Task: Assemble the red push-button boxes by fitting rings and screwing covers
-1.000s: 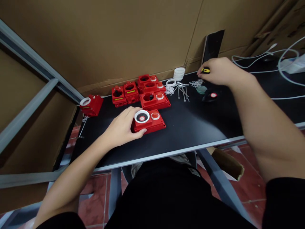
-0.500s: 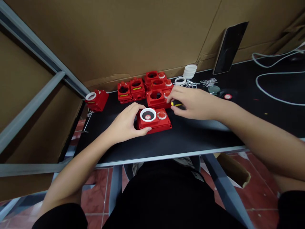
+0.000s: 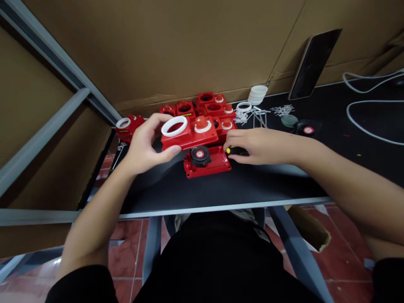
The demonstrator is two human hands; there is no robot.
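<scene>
– so, take the open red base (image 3: 218, 158) as the middle of the dial, twelve toward the cardboard wall (image 3: 189, 42). where are the hands?

– the left hand (image 3: 143, 147) is around ten o'clock, gripping a red cover (image 3: 191, 139) by its left end, thumb on the near side, some fingertips hidden behind it.

– is that cover sitting on the base?

– no, it's up in the air, apart from it, toward eleven. it carries a white ring (image 3: 173, 133) and, right of that, a red dome (image 3: 201, 122) in a white collar.

– and the other hand?

– the right hand (image 3: 251, 145), between two and three, is curled round a yellow-and-black handle (image 3: 236, 150). its fingertips are right by the base's right end; i can't tell whether they touch.

– what's inside the base?

– a round black part (image 3: 205, 152) with a red-and-white label, at the left end. the base itself lies on the black tabletop (image 3: 268, 185).

– and further round?

– red housings (image 3: 221, 115) crowd together at twelve, and a red box (image 3: 126, 135) with a white ring on it stands near ten. at one there's a stack of white rings (image 3: 258, 95). between two and three, beyond the right hand, lie a clear disc (image 3: 288, 121) and a second black part (image 3: 301, 127), also labelled.
</scene>
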